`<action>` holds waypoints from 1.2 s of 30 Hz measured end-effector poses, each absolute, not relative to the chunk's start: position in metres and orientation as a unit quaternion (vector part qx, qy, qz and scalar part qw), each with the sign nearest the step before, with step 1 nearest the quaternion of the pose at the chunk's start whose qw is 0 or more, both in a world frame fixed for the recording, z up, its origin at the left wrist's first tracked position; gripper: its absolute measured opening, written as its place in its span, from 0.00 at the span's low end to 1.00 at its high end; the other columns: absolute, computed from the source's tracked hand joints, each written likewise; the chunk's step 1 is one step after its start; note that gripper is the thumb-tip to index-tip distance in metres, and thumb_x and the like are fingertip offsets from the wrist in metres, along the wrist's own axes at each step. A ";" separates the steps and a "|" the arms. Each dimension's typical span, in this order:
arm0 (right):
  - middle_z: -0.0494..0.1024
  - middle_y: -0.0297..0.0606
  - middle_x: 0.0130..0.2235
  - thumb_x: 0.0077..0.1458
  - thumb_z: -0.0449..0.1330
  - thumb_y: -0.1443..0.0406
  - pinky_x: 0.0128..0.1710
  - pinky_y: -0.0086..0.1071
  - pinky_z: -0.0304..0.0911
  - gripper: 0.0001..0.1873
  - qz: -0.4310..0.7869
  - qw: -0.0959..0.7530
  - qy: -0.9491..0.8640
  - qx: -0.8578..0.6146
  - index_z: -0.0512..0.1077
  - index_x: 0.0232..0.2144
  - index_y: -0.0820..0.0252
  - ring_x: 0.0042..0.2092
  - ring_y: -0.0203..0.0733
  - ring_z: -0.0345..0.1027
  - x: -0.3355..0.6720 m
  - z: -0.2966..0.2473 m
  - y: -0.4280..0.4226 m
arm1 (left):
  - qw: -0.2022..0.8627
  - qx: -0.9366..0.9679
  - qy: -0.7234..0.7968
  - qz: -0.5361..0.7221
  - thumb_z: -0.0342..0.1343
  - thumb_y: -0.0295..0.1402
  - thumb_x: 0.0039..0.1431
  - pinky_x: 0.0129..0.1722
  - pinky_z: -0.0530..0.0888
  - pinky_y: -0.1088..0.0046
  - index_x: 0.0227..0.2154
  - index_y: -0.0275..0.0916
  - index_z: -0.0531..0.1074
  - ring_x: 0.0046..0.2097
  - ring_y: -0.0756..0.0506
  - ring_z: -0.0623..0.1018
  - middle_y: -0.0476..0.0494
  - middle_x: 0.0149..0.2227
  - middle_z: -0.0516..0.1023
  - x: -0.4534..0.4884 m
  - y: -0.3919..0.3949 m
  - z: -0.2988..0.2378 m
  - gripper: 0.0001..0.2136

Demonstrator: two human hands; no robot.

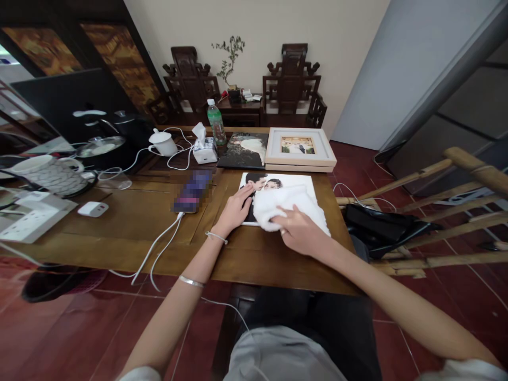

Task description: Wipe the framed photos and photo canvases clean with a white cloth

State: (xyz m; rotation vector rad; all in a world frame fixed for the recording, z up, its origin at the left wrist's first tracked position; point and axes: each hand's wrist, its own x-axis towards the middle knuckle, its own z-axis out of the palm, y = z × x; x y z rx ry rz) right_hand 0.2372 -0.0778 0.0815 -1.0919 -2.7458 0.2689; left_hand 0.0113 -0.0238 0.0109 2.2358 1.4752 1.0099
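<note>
On a brown wooden table (238, 259), near its right end and directly under both hands: a flat photo panel (296, 181) printed with a couple, white at the upper right. Across its left side, the left hand (235, 208), laid flat with fingers extended and thumb slightly apart, nothing in its grasp. Over the panel's middle and right, a soft white cloth (266, 207), covering much of the print. On top of the cloth, the right hand (297, 228), index finger stretched out, other fingers curled in on the fabric. Between the two hands, a narrow strip of dark suit from the print. Just beyond the panel, a pale framed photo (298, 146), with a dark photo panel (238, 153) close on its left. Farther left, a tissue box (205, 152) and a green bottle (216, 120). Left of the left hand, apart from it, a phone (192, 193) with a blurred screen and a white cable (153, 248).
</note>
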 end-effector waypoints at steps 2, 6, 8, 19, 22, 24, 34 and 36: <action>0.77 0.50 0.48 0.51 0.48 0.75 0.55 0.51 0.56 0.23 0.074 0.093 -0.915 -0.385 0.73 0.47 0.62 0.54 0.54 0.67 0.230 0.082 -0.051 | 0.139 0.774 0.508 0.352 0.42 0.34 0.66 0.66 0.58 0.58 0.57 0.35 0.67 0.65 0.43 0.62 0.40 0.62 0.65 0.011 -0.024 0.011 0.21; 0.78 0.49 0.46 0.53 0.47 0.74 0.50 0.46 0.61 0.22 0.062 0.113 -0.905 -0.404 0.73 0.46 0.62 0.46 0.51 0.72 0.215 0.083 -0.001 | 0.139 0.776 0.500 0.359 0.42 0.33 0.65 0.66 0.57 0.58 0.57 0.37 0.67 0.65 0.43 0.62 0.42 0.62 0.65 0.011 -0.024 0.011 0.20; 0.77 0.49 0.48 0.54 0.47 0.74 0.51 0.49 0.60 0.22 0.055 0.110 -0.907 -0.404 0.73 0.47 0.62 0.48 0.53 0.70 0.208 0.081 0.016 | 0.138 0.775 0.501 0.360 0.42 0.33 0.65 0.66 0.57 0.58 0.57 0.37 0.68 0.65 0.43 0.63 0.42 0.62 0.65 0.011 -0.024 0.010 0.20; 0.54 0.47 0.67 0.56 0.47 0.74 0.58 0.70 0.41 0.24 0.000 0.008 -0.934 -0.358 0.72 0.52 0.63 0.67 0.68 0.39 0.217 0.064 -0.070 | 0.137 0.779 0.493 0.362 0.42 0.29 0.64 0.66 0.57 0.59 0.58 0.35 0.66 0.65 0.43 0.62 0.40 0.63 0.64 0.011 -0.023 0.011 0.21; 0.57 0.45 0.66 0.54 0.49 0.74 0.59 0.67 0.43 0.22 0.044 -0.005 -0.944 -0.327 0.75 0.48 0.61 0.67 0.65 0.41 0.232 0.076 -0.109 | 0.139 0.776 0.504 0.353 0.43 0.29 0.64 0.66 0.57 0.58 0.57 0.33 0.67 0.65 0.42 0.63 0.38 0.62 0.65 0.012 -0.024 0.012 0.21; 0.61 0.44 0.64 0.51 0.50 0.74 0.59 0.65 0.47 0.23 0.089 -0.017 -0.948 -0.306 0.75 0.46 0.60 0.66 0.62 0.46 0.241 0.086 -0.125 | 0.139 0.774 0.509 0.351 0.43 0.30 0.64 0.66 0.58 0.59 0.57 0.34 0.68 0.64 0.42 0.63 0.38 0.62 0.66 0.012 -0.024 0.012 0.20; 0.76 0.45 0.51 0.51 0.47 0.75 0.52 0.45 0.60 0.26 0.071 0.053 -0.901 -0.425 0.74 0.48 0.59 0.53 0.51 0.67 0.266 0.091 -0.066 | 0.137 0.771 0.501 0.368 0.42 0.29 0.64 0.66 0.58 0.59 0.57 0.36 0.68 0.64 0.43 0.63 0.41 0.62 0.66 0.012 -0.024 0.011 0.20; 0.74 0.46 0.53 0.52 0.47 0.74 0.55 0.48 0.56 0.26 0.041 0.064 -0.892 -0.445 0.71 0.52 0.60 0.56 0.52 0.63 0.259 0.085 -0.045 | 0.137 0.771 0.498 0.372 0.42 0.29 0.64 0.66 0.58 0.59 0.56 0.35 0.68 0.64 0.43 0.63 0.40 0.62 0.65 0.012 -0.024 0.010 0.20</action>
